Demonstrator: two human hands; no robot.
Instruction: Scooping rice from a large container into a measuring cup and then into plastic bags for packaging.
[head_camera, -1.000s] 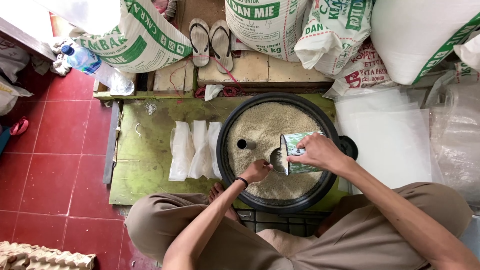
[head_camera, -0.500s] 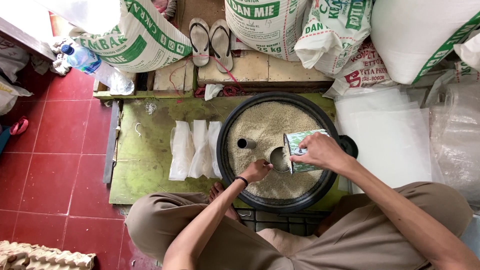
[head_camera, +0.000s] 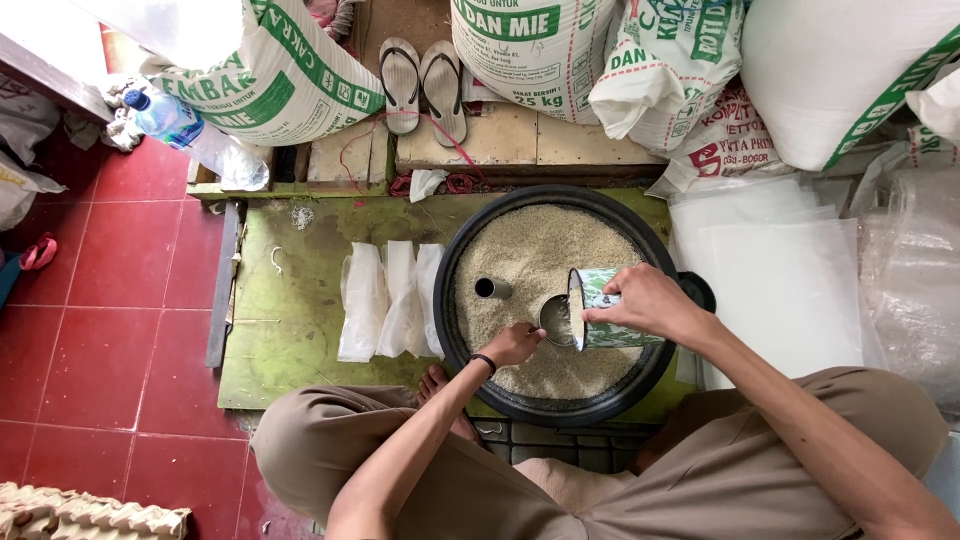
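A wide black basin full of pale grain stands on a green board in front of my knees. My right hand grips a green-and-white tin can, tipped on its side with its mouth facing left. My left hand holds a small metal cup right at the can's mouth, over the grain. A second small metal cylinder stands upright in the grain at the left of the basin.
Three filled clear bags lie on the green board left of the basin. Big printed sacks line the far side, with a pair of sandals and a water bottle. Clear plastic sheets lie right; red floor tiles left.
The can has tilted slightly further toward the cup; both hands have stayed in almost the same place over the basin.
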